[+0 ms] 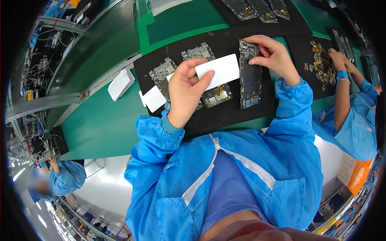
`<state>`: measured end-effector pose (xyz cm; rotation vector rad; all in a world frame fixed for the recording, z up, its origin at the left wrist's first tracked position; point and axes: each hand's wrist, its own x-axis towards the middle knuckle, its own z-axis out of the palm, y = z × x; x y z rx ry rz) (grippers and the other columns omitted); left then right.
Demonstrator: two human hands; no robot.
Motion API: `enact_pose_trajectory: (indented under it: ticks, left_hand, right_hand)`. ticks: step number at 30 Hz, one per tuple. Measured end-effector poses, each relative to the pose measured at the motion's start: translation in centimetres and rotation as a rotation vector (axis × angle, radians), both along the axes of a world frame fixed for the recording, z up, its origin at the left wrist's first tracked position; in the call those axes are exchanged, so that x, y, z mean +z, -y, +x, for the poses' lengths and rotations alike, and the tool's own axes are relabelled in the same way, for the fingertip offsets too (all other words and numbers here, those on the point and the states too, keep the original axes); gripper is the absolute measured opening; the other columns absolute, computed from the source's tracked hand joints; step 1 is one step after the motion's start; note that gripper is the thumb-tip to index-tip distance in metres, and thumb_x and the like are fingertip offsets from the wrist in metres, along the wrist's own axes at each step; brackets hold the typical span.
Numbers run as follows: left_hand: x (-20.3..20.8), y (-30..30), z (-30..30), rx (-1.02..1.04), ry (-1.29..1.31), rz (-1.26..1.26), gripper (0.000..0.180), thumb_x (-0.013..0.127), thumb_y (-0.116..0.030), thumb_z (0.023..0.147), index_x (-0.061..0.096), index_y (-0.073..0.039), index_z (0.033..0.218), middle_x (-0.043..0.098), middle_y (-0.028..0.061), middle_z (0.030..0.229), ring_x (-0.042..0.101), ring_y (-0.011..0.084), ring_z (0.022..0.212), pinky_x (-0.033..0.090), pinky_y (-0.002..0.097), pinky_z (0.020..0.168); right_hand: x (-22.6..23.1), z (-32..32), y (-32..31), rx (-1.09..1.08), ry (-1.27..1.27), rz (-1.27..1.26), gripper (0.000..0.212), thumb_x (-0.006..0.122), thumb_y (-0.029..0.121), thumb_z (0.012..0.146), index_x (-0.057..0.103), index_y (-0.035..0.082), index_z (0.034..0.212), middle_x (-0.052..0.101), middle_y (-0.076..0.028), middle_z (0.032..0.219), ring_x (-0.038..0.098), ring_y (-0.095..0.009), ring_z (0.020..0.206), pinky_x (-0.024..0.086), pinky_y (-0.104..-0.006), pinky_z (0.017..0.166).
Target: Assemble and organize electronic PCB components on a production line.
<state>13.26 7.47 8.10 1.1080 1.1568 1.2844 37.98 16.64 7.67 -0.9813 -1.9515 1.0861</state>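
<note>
My left hand point(185, 90) pinches a blank white rectangular card point(223, 69) between thumb and fingers, above the black mat. The card's right edge comes up beside a long dark circuit board point(250, 82). My right hand point(277, 58) grips that board near its far end, thumb and forefinger on either side. Something thin and red point(263, 50) shows within the right hand, mostly hidden. Another circuit board point(163, 71) lies left of my left hand, and a further one point(219, 97) is partly covered by the card and hand. Loose white cards point(154, 99) rest near my left wrist.
A stack of white cards point(120, 85) sits on the green bench at left, near a metal rail point(100, 82). More boards point(263, 11) lie at the far side. At right, a co-worker's hands point(338, 60) are beside a pile of small gold parts point(321, 66).
</note>
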Motion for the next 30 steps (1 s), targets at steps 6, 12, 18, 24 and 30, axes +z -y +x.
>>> enact_pose_trajectory:
  ticks: [6,12,18,24,30]
  left_hand:
    - [0.0,0.0,0.0,0.029,0.093,0.026,0.029,0.064,0.003,0.085,0.053,0.003,0.112,0.067,0.0133,0.101,0.065,0.0143,0.09,0.054,0.0232,0.076]
    - [0.6,0.2,0.2,-0.016,0.036,-0.058,0.029,0.064,0.005,0.083,0.054,0.004,0.111,0.066,0.0156,0.101,0.065,0.0161,0.09,0.054,0.0243,0.077]
    - [0.5,-0.1,0.3,-0.136,-0.134,-0.104,0.025,0.068,0.001,0.079,0.059,0.002,0.102,0.069,0.0117,0.091,0.065,0.0099,0.075,0.05,0.0205,0.061]
    - [1.5,-1.5,-1.3,-0.249,-0.199,-0.113,0.023,0.07,0.001,0.077,0.063,0.003,0.099,0.07,0.0115,0.089,0.065,0.0098,0.072,0.051,0.0208,0.06]
    - [1.5,-2.0,-0.7,-0.302,-0.252,-0.11,0.024,0.07,0.001,0.077,0.062,0.004,0.099,0.069,0.0116,0.09,0.065,0.0112,0.073,0.052,0.0215,0.062]
  right_hand:
    - [0.0,0.1,0.0,-0.009,-0.002,-0.001,0.051,0.079,0.002,0.066,0.063,0.006,0.115,0.061,0.003,0.103,0.042,-0.004,0.072,0.037,-0.0185,0.062]
    - [0.6,-0.4,0.4,-0.015,0.015,0.014,0.051,0.079,0.002,0.066,0.063,0.006,0.114,0.061,0.003,0.103,0.043,-0.004,0.073,0.037,-0.0187,0.062]
    - [1.1,-0.7,0.8,-0.045,0.061,0.0,0.051,0.079,0.002,0.066,0.064,0.006,0.114,0.061,0.002,0.103,0.043,-0.004,0.072,0.037,-0.019,0.061]
    - [0.7,-0.7,0.6,-0.013,0.048,0.003,0.051,0.079,0.0,0.065,0.064,0.005,0.114,0.061,0.0,0.106,0.049,-0.006,0.079,0.041,-0.02,0.066]
    - [1.1,-1.8,1.1,0.028,-0.005,-0.002,0.051,0.079,-0.001,0.065,0.063,0.004,0.113,0.061,-0.002,0.106,0.053,-0.008,0.085,0.045,-0.0211,0.071]
